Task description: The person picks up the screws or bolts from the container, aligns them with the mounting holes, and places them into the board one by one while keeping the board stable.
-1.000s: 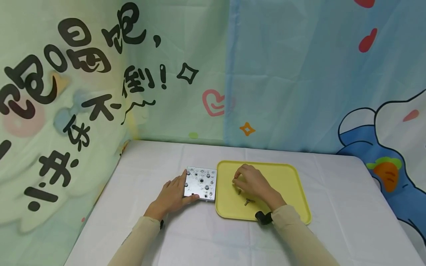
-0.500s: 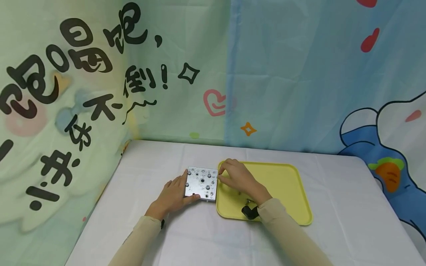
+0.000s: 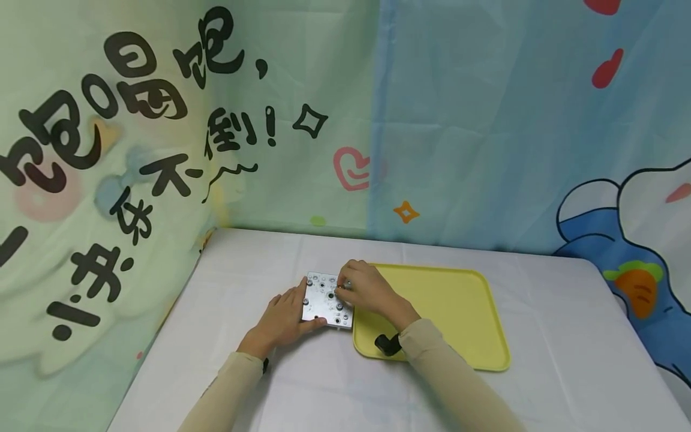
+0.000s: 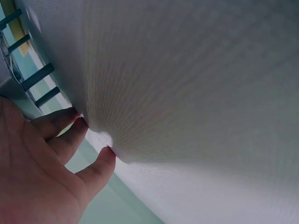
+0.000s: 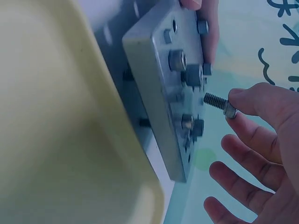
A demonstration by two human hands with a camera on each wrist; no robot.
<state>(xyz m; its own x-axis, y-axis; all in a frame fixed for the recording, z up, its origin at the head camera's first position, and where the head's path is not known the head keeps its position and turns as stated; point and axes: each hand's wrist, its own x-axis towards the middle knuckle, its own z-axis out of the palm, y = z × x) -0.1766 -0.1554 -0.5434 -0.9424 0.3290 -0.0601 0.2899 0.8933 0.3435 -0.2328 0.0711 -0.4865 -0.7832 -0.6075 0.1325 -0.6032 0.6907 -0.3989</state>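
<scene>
A square metal plate (image 3: 326,300) with several holes and fitted bolts lies on the white table, left of a yellow tray (image 3: 459,312). My left hand (image 3: 283,318) grips the plate's left edge, thumb along its near side. In the left wrist view its fingertips (image 4: 105,156) press on the tablecloth, and bolt threads (image 4: 37,77) stick out under the plate. My right hand (image 3: 342,287) is over the plate's right part. In the right wrist view, thumb and forefinger pinch a small bolt (image 5: 216,101), threaded end pointing at the plate (image 5: 163,107), just short of its face.
The tray (image 5: 56,116) lies right beside the plate. A black wrist strap (image 3: 387,344) sits over the tray's near left corner. Printed curtains close off the back and left of the table (image 3: 567,336).
My right hand has moved left from the middle of the tray to over the plate, carrying the bolt. The left hand and plate have stayed put.
</scene>
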